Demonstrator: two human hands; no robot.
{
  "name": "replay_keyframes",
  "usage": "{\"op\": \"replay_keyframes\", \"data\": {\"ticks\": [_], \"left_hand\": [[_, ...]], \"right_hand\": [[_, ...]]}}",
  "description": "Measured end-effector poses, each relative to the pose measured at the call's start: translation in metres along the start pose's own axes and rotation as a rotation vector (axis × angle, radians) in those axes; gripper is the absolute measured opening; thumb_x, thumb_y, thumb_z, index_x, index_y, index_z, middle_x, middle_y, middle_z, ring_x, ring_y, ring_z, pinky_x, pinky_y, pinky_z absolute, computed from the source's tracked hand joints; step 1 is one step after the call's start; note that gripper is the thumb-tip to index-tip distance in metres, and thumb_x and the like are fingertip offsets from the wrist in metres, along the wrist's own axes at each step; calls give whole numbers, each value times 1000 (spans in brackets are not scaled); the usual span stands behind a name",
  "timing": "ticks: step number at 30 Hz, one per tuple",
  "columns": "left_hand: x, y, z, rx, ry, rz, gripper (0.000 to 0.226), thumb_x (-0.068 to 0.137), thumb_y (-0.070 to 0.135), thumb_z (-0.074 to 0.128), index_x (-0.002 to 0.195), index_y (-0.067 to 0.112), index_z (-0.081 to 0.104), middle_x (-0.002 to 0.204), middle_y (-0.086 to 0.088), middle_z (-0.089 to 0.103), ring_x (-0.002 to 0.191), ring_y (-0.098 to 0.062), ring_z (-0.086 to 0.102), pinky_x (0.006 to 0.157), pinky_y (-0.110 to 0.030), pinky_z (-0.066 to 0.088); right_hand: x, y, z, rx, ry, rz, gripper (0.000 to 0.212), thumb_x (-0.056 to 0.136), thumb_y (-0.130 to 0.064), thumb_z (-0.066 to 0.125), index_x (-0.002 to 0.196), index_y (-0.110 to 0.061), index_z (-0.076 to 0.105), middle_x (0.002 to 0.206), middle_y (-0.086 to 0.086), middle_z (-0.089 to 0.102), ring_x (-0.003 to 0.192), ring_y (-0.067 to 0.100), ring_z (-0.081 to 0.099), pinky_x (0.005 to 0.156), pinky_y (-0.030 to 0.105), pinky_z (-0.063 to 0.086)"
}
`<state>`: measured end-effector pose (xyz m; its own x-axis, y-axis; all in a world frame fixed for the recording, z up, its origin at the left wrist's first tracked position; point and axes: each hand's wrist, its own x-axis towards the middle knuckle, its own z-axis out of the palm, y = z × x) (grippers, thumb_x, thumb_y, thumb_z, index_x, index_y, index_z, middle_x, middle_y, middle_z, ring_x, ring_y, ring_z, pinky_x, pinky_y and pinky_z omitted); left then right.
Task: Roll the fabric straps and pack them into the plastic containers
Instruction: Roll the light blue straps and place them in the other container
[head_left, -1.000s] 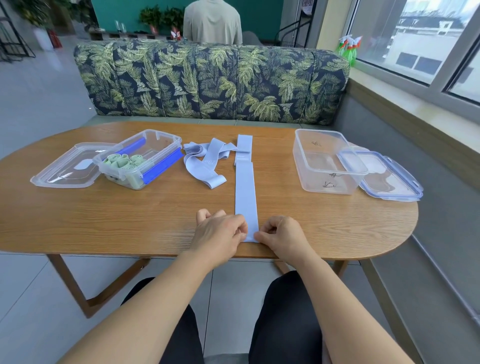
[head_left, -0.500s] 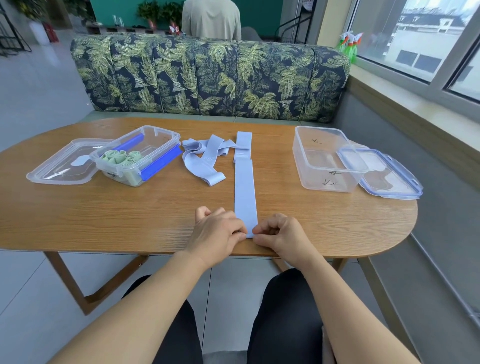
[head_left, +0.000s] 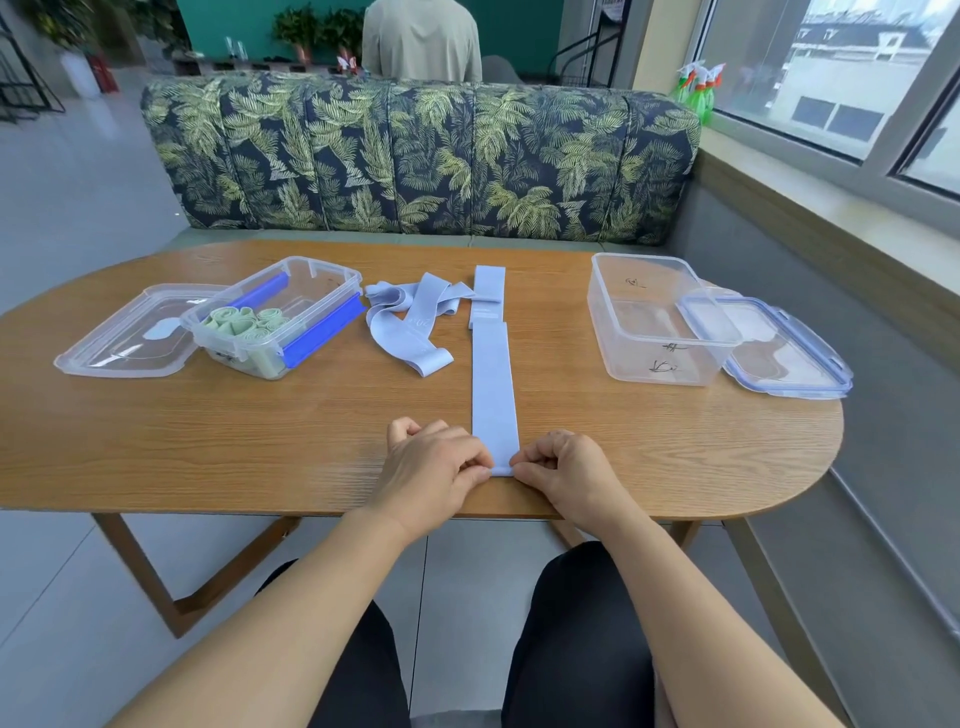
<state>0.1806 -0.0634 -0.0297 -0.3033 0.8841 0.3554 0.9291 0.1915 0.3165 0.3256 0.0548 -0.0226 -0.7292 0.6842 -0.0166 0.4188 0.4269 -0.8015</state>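
Observation:
A long pale blue fabric strap (head_left: 492, 384) lies flat on the wooden table (head_left: 260, 441), running away from me. My left hand (head_left: 434, 467) and my right hand (head_left: 566, 467) pinch its near end from either side, fingers curled, at the table's front edge. More pale blue straps (head_left: 410, 325) lie in a loose heap at the back middle. A clear container with blue clips (head_left: 275, 314) on the left holds rolled green straps (head_left: 244, 322). A clear container (head_left: 657, 317) on the right has no straps in it.
One clear lid (head_left: 124, 338) lies left of the left container, and a blue-rimmed lid (head_left: 784, 353) leans against the right container. A leaf-patterned sofa (head_left: 415, 156) stands behind the table, with a person's back beyond it. A window sill runs along the right.
The near end of the strap has been turned over slightly under my fingertips. Both hands stay at the front edge, almost unmoved.

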Motion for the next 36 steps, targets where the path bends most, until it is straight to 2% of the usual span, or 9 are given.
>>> {"op": "replay_keyframes", "data": {"ticks": [5,9,12,16,19,23,29,33,36], "left_hand": [[5,-3,1,-10,-7,1,12,92,32,61,84,30,70,88,12,59,90,-4,50,81,-27,11],[10,-4,1,8,-39,23,15,93,31,59,84,29,70,84,13,56,86,-4,47,81,-28,11],[11,-5,0,19,-69,28,16,95,32,56,86,30,70,84,13,55,83,-2,41,82,-28,13],[10,-5,-4,17,-97,26,15,95,38,55,94,31,68,90,16,58,90,-2,46,90,-31,18],[7,-3,-3,1,-59,-2,17,88,42,63,104,35,63,97,18,57,98,0,47,84,-27,14],[6,0,0,2,-34,5,14,86,37,67,99,33,66,99,19,57,101,-2,47,83,-25,11],[14,-1,1,-8,-72,-37,10,93,39,58,97,35,67,90,22,55,95,1,46,82,-26,12],[16,-2,4,-12,-60,-36,15,95,37,54,92,33,67,91,18,60,94,-1,47,81,-27,12],[17,-2,7,12,-48,-40,16,96,37,53,89,33,66,90,16,60,92,-2,47,81,-28,13]], "right_hand": [[0,1,1,-6,24,-5,6,89,-19,68,88,-20,73,94,-3,65,82,7,57,76,21,46],[-1,1,2,64,55,-5,15,84,-13,71,98,-17,74,87,-9,59,69,0,52,71,17,41],[0,1,2,57,59,-14,16,80,-9,74,90,-21,73,84,-10,54,63,-3,50,72,17,41],[4,1,2,-37,48,-23,9,83,-13,72,88,-20,72,82,-13,50,65,0,46,68,14,37],[6,2,1,-66,45,-29,8,85,-16,71,92,-19,73,81,-14,49,66,-1,46,67,12,36],[7,3,1,-107,40,-33,8,86,-20,71,94,-21,74,81,-13,50,68,0,46,73,21,40],[8,5,0,-109,38,-46,11,89,-24,68,97,-22,74,80,-13,49,68,1,47,73,24,42],[6,9,2,0,73,-44,16,87,-17,68,101,-23,73,85,-12,56,68,1,49,76,25,45],[5,9,2,89,72,-27,19,83,-11,71,92,-27,70,86,-10,59,64,0,49,73,24,45]]}}
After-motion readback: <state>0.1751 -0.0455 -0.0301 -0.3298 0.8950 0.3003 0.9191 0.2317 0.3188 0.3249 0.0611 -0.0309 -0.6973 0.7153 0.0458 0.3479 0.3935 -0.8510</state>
